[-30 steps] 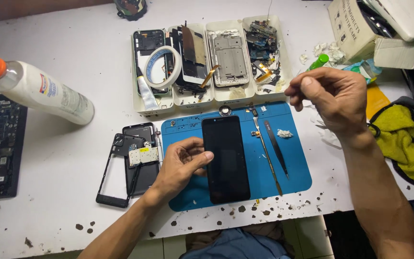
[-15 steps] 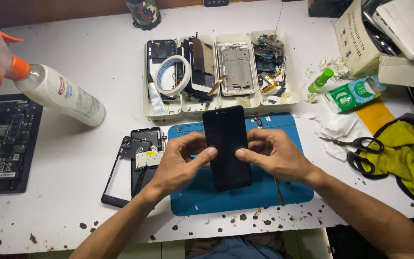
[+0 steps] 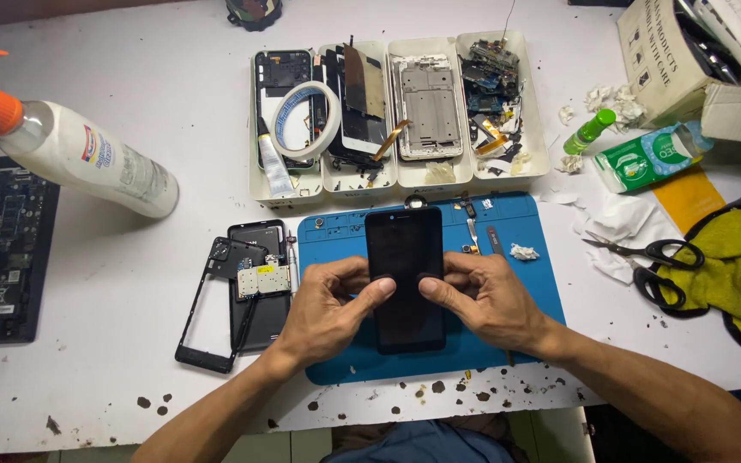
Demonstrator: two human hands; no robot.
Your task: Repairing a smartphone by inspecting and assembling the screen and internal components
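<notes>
Partly hidden under both hands, the flat black rectangular phone screen panel (image 3: 404, 257) lies upright on the blue rubber work mat (image 3: 525, 283), near the tabletop (image 3: 113, 257) front edge. Left hand (image 3: 323, 310) and right hand (image 3: 484, 296) each hold a narrow grip on its side edges, thumbs pressing the dark, unlit glass. Open room lies left.

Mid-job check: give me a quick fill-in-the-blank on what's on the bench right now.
1. Both hands, left hand and right hand, hold the black phone over the ____ mat.
2. The scissors lie to the ____ of the mat.
3. The roll of tape sits in a tray ____ the mat.

Missing words: blue; right; behind
</notes>
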